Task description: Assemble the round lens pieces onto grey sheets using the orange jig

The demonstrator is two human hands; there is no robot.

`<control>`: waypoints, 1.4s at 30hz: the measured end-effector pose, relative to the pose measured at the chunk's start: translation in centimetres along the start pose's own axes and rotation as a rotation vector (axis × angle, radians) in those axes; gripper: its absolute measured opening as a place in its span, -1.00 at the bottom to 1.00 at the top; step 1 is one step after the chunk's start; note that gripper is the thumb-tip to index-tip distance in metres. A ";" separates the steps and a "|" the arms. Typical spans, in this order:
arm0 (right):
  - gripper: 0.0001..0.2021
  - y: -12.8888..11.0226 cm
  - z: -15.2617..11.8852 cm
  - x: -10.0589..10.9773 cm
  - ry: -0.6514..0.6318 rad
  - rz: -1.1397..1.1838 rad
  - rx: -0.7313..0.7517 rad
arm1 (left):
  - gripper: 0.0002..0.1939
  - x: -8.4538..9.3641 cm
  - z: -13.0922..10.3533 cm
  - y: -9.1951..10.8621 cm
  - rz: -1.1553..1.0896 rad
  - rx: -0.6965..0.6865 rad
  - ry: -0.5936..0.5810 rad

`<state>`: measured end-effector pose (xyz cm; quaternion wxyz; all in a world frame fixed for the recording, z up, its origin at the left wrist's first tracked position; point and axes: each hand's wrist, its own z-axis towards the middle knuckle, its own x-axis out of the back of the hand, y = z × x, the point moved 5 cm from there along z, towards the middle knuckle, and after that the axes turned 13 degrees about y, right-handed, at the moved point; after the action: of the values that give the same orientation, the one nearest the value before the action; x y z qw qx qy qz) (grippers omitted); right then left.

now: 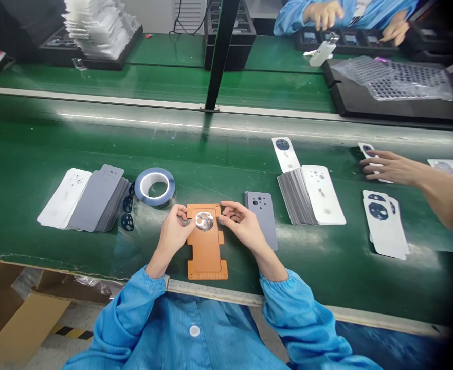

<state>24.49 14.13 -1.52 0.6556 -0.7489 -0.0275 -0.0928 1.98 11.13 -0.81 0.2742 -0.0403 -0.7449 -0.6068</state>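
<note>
An orange fixture plate point(206, 252) lies on the green work surface in front of me, with a shiny round piece point(204, 221) on its upper part. My left hand point(175, 231) is at the plate's upper left edge, thumb and fingers curled close together. At the upper right edge, my right hand point(241, 223) has its thumb and fingers bent together. Whether either hand grips the plate or something small is hidden. A grey phone-back panel point(263, 218) lies just right of my right hand. Behind my left hand is a blue tape roll point(145, 187).
Fanned white and grey panels point(95, 200) lie left, beside dark camera-shaped stickers point(127, 204). More panels point(322, 195) lie right, near stacked white ones point(384, 226). Another person's hand point(396, 167) touches a panel far right. A black post point(219, 56) stands behind; a person works beyond.
</note>
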 end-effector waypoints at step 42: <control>-0.71 -6.6 4.7 10.8 0.057 -0.903 0.457 | -0.66 2.9 -4.5 -0.4 0.039 -0.282 0.063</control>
<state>34.45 18.78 6.25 0.6977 -0.4967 -0.3504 -0.3790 0.98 6.02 0.68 0.3008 -0.0736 -0.6423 -0.7011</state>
